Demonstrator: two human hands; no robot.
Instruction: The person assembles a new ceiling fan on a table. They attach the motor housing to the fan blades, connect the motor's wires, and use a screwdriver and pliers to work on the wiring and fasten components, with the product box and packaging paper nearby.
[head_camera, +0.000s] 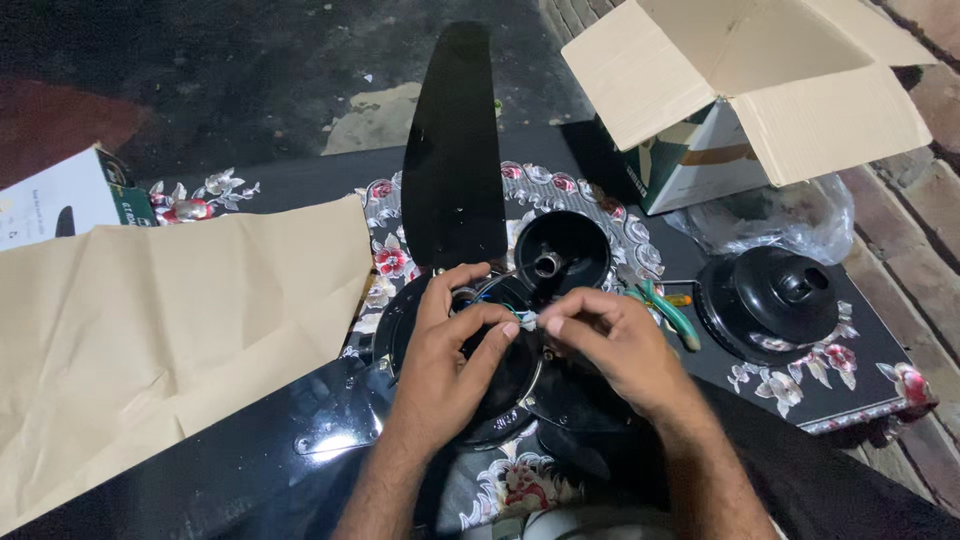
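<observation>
At centre frame both hands worked over the black ceiling fan motor (480, 370). The left hand (445, 350) and right hand (610, 335) each pinched the thin wires (527, 319) between thumb and forefinger, apparently joining their ends; the blur left that uncertain. Green-handled pliers (668, 308) lay just right, likely needed next for a firm twist.

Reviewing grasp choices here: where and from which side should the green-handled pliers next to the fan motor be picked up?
Grip the green-handled pliers by the handles, coming from the right, probably with the right hand. The handles lie exposed on the floral cloth, while the nose end is hidden behind that hand.
</observation>
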